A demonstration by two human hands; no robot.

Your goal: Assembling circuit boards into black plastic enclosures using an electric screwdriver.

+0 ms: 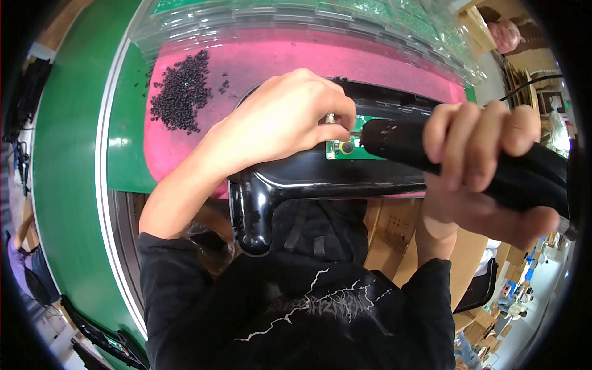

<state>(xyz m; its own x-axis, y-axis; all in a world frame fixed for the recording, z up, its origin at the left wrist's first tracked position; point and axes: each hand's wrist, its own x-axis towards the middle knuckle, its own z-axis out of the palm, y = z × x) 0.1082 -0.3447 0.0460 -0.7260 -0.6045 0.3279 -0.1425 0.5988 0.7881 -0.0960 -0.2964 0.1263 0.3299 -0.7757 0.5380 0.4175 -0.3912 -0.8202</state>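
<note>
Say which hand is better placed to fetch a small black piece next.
Probably the left hand: it is nearer the loose pile of small black pieces, while the right hand grips a black cylindrical tool.

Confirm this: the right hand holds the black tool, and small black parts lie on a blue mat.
The head view shows the mat is pink, not blue; small black parts lie on it, and the right hand holds the black tool.

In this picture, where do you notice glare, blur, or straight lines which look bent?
Head view: bright glare streaks the glossy black casing; reflections shine on the clear plastic trays; the white edging at left bows from fisheye distortion; the right hand around the black power tool looks slightly blurred; the picture's corners are black.
</note>
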